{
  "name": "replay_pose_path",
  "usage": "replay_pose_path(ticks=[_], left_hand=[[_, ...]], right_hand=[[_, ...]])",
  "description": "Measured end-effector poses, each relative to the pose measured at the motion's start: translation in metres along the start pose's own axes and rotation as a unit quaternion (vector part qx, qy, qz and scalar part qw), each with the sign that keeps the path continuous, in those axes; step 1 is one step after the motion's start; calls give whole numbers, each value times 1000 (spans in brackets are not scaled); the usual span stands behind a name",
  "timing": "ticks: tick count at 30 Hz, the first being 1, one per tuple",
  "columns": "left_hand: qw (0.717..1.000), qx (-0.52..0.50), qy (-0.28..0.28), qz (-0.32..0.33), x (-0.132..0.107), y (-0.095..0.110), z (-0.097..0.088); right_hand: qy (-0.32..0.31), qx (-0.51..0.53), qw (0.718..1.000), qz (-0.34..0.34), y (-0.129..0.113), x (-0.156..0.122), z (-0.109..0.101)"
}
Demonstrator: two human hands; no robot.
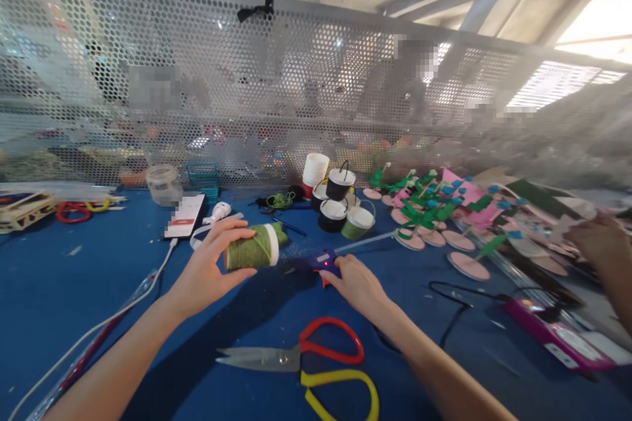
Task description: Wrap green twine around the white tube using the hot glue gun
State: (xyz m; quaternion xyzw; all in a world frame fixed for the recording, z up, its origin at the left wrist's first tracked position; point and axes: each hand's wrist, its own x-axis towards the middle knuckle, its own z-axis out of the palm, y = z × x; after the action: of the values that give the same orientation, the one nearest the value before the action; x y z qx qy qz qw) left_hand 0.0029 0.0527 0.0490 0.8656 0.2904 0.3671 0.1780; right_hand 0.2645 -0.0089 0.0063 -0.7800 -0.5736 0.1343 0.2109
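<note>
A paper cup wrapped in green yarn, its white rim facing right, lies tilted on its side in my left hand, with fingers over it and thumb below. My right hand is closed around a blue-purple glue gun with a small red light. The gun's nozzle points left toward the cup, a short way apart from it. A long glue stick sticks out of its back. Below both hands lie large scissors with one red and one yellow handle, blades apart. Green yarn shows behind the cup.
Small yarn-wrapped buckets and stacked white cups stand ahead. Green and pink craft pieces on round bases crowd the right, near a pink power strip. Another person's hand is far right. A phone lies left.
</note>
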Motion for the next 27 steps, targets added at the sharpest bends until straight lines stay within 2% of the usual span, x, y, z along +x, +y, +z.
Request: replay_pose_path(ticks=[2,4,7,9,11,14,18,20,22,25,27], left_hand=[[1000,11,-14,9,-1,4,1],[999,19,-31,22,-1,7,3],[997,19,-62,44,-2,10,7],[995,16,-77,58,-3,11,9],[993,17,-88,73,-4,14,10],[990,20,-102,94,-5,20,9],[988,26,-110,106,-6,26,6],[989,16,-113,95,-7,27,4],[990,3,-122,75,-7,27,3],[987,-16,-154,47,-8,28,1],[983,-26,-180,29,-7,30,0]], right_hand=[[57,-27,996,-70,-11,-3,-12],[71,57,981,-168,-29,-9,-24],[30,170,951,-257,-60,-19,-35],[8,189,941,-282,-75,-21,-36],[9,203,940,-273,-81,-17,-35],[-9,233,945,-229,-75,-1,-32],[-154,262,939,-159,-62,15,-26],[-225,309,916,-124,-59,17,-20],[-286,376,876,-99,-61,15,-14],[-349,499,789,-85,-67,12,-8],[-353,571,736,-84,-70,10,-8]])
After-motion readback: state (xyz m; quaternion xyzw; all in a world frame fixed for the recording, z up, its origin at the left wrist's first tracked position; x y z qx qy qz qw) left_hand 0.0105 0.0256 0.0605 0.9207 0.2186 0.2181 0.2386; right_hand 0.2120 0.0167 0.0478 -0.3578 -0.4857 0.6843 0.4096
